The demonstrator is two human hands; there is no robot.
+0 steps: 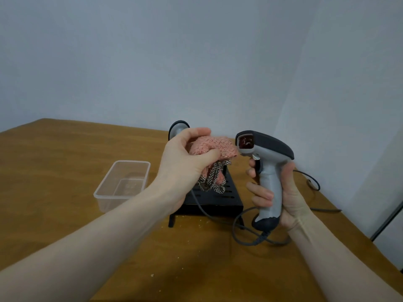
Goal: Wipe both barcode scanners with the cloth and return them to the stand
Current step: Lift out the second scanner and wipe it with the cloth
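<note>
While the right hand (277, 192) grips one barcode scanner (265, 171) by its handle above the black stand (226, 197), the left hand (185, 162) clutches the pink cloth (214, 146) at its scan window. Wiping looks barely begun. Second scanner (177, 128) waits behind the stand, probably seated, partly hidden. Clear plastic tub (122, 184) left of stand; cables (239, 232) trail in front, could snag.

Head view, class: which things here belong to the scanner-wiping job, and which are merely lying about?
Job: held scanner, in right hand; pink cloth, in left hand; second scanner; black stand.
Lying about: clear plastic tub; crumbs on wooden table.
</note>
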